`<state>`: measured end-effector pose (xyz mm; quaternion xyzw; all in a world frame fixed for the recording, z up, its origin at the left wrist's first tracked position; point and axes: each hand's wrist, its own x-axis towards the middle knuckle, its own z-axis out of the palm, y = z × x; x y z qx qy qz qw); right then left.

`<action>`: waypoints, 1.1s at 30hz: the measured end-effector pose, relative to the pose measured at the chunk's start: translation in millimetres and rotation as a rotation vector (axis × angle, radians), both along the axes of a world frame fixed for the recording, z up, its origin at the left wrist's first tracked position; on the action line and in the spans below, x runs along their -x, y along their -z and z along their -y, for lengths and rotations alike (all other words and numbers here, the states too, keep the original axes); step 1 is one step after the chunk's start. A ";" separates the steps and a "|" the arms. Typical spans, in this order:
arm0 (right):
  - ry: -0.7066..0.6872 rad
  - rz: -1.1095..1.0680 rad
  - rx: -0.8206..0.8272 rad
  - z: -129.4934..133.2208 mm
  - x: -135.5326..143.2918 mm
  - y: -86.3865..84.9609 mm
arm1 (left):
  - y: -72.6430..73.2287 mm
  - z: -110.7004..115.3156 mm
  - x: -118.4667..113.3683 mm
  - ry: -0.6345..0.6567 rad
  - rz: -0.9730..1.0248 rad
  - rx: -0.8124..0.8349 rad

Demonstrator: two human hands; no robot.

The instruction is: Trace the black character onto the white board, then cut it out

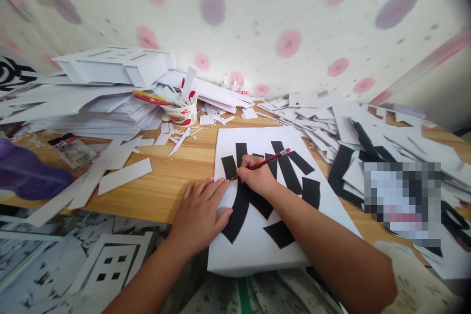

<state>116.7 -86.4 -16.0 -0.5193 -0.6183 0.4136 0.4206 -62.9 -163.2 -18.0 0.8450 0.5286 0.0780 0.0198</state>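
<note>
A large white board point(253, 250) lies on the wooden table and overhangs its front edge. Black cut-out strokes point(237, 213) are spread over it in the shape of a written character. My right hand point(257, 174) grips a dark red pencil point(274, 157), its tip low on the left and its eraser end up to the right. The tip touches or nearly touches the board beside a black stroke. Spread flat, my left hand point(206, 206) rests at the board's left edge, fingertips close to the pencil tip. My right hand and forearm hide some of the strokes.
A paper cup point(184, 115) of tools stands behind, left of the board. Stacked white boards point(110, 108) fill the back left. White offcuts point(312, 113) and black pieces point(338, 171) heap up on the right. A purple object point(33, 171) sits at far left; small glue-like bottles point(234, 86) stand at the back.
</note>
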 end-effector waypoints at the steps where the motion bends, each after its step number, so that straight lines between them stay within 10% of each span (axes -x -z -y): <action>1: -0.004 0.001 -0.003 0.1 -0.3 0.1 | -0.7 -0.2 -0.2 0.006 -0.004 0.006; 33: 0.022 -0.275 0.073 -9.9 -11.8 6.4 | -3.4 0.0 -2.1 -0.004 0.019 -0.008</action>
